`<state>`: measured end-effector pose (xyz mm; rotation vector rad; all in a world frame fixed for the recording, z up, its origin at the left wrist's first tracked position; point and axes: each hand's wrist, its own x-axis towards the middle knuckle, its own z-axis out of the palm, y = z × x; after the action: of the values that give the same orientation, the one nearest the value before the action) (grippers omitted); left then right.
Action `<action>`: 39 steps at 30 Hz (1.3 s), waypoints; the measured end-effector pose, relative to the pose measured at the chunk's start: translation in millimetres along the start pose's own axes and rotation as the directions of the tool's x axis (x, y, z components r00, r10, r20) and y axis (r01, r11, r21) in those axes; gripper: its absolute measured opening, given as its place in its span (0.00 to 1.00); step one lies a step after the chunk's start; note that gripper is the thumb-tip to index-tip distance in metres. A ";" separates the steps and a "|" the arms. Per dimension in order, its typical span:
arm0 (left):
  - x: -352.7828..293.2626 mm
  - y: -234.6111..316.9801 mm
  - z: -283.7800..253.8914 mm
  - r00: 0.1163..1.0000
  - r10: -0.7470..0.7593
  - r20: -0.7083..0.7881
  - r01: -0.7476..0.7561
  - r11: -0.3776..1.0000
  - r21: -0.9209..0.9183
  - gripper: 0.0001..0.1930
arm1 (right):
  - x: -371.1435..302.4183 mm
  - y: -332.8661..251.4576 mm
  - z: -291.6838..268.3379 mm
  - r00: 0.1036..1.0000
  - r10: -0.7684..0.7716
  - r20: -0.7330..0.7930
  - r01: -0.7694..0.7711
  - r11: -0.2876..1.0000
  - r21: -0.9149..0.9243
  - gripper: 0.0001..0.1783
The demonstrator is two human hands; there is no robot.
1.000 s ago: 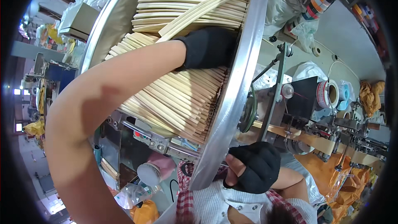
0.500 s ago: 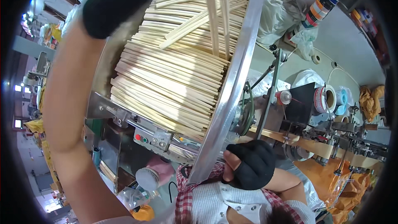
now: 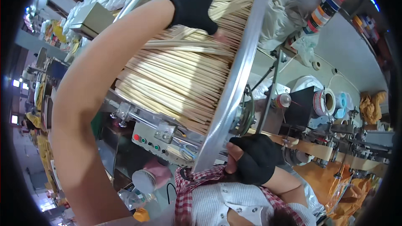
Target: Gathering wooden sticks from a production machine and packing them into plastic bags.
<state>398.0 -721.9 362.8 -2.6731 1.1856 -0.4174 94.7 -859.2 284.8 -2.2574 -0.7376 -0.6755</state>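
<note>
Pale wooden sticks, like chopsticks (image 3: pixel 171 88), lie side by side in a metal hopper (image 3: pixel 239 79) in front of me. A few sit crosswise on top. Over the far part of this pile is my left hand (image 3: pixel 194 6), in a black fingerless glove. Its fingers and thumb are spread, and the thumb touches the sticks near the hopper's right wall. My right hand (image 3: pixel 255 159), gloved the same way, is curled closed beside the near end of that wall. Its palm is hidden, so what it holds, if anything, does not show.
A control box with red and green buttons (image 3: pixel 157 144) sits below the hopper's near edge. To the right are a machine arm (image 3: pixel 270 94), tape rolls (image 3: pixel 324 101) and a paper strip (image 3: pixel 312 147). A stool with a round pale seat (image 3: pixel 143 181) stands at lower left.
My left hand has moved right and down onto the pile, its fingers spreading. Sticks that stood upright and blurred by the right wall no longer stand there. My right hand has barely moved.
</note>
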 end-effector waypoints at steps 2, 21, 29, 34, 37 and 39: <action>6.6 -6.7 12.3 0.984 0.002 0.179 0.001 1.000 -0.019 0.68 | 5.0 2.5 1.4 0.998 -0.041 -0.042 0.040 0.999 -0.023 0.19; -46.1 3.5 -10.4 0.923 0.192 0.334 -0.206 0.978 0.008 0.31 | 0.3 -6.3 3.2 0.989 0.108 -0.096 -0.130 0.956 -0.263 0.11; -204.3 -1.6 -81.1 0.884 -0.033 -0.467 -0.091 0.966 -0.241 0.19 | 93.2 23.0 -34.5 0.984 0.092 -0.151 -0.132 0.950 -0.282 0.09; -335.4 54.8 -12.2 0.747 -0.337 -0.574 0.120 0.917 -0.381 0.22 | 218.0 88.1 -11.6 0.776 0.420 0.471 0.023 0.728 -0.686 0.47; -417.9 98.2 47.4 0.767 -0.561 -0.313 0.285 0.734 -0.616 0.21 | 227.6 193.9 7.6 0.802 -0.089 0.591 0.526 0.574 -0.628 0.26; -484.8 137.3 91.2 0.740 -0.669 -0.067 0.474 0.590 -0.653 0.19 | 239.5 184.3 31.4 0.605 0.476 0.638 0.446 0.462 -0.767 0.26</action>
<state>22.0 -446.0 151.6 -3.6816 0.4606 -0.6658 393.4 -875.8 337.7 -3.7113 -0.8462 0.2108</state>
